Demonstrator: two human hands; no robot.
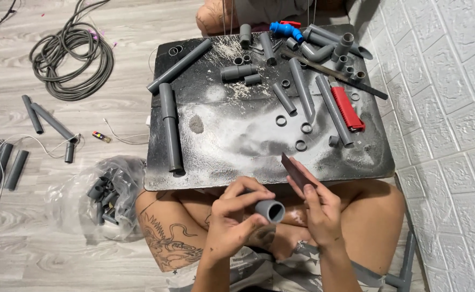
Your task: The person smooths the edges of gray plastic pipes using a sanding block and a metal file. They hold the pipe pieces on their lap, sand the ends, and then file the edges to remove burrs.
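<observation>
My left hand (232, 216) has its fingers clamped around a short grey pipe fitting (270, 210), open end facing the camera, held over my lap just below the near edge of the worktop (221, 146). My right hand (320, 208) pinches a dark, flat strip of sandpaper (294, 168), tilted up toward the worktop edge, just beside the fitting. On the dusty worktop lie grey pipe lengths, small rings and a red-handled saw (345, 105). A clear bag of fittings (107, 197) sits on the floor to my left.
</observation>
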